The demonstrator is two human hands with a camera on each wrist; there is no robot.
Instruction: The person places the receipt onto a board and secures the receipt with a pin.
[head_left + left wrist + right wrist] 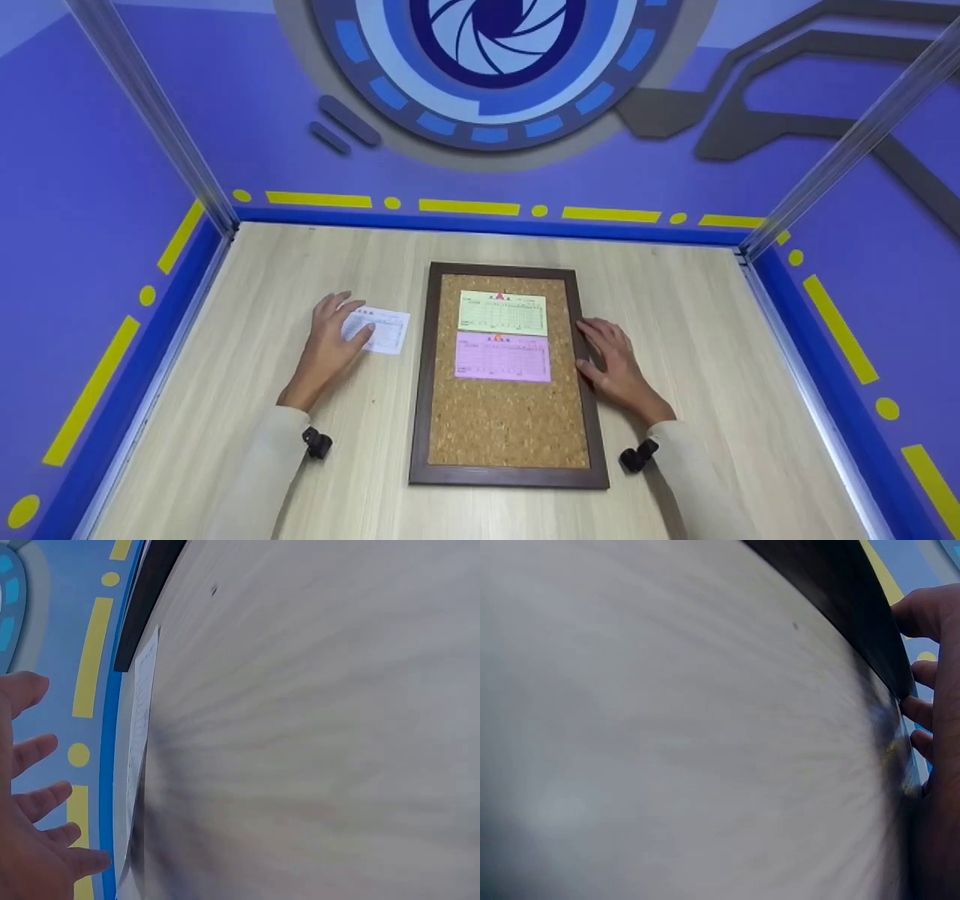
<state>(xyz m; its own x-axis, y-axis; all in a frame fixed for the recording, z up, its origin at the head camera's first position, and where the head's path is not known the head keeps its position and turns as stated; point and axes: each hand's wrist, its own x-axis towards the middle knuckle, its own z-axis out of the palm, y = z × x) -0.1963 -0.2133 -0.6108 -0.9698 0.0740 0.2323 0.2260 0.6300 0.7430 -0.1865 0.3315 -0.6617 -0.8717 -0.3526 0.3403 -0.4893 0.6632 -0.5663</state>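
Observation:
A cork board [510, 424] in a dark brown frame lies on the table. Near its top a pale green printed slip [502, 319] is fixed with a red pin [500, 295], and just below it a purple slip [502, 364] with an orange pin [498, 337]. Left of the board lies a white printed slip [390, 330], one edge lifted off the table in the left wrist view. My left hand [328, 337] hovers over this slip, fingers spread and apart from it. My right hand [616, 367] rests beside the board, fingertips against the frame's right edge [855, 607].
The pale wood table [337, 480] is bounded by blue walls [225, 112] with yellow markings at the back and both sides. Metal posts [150, 112] stand at the back corners.

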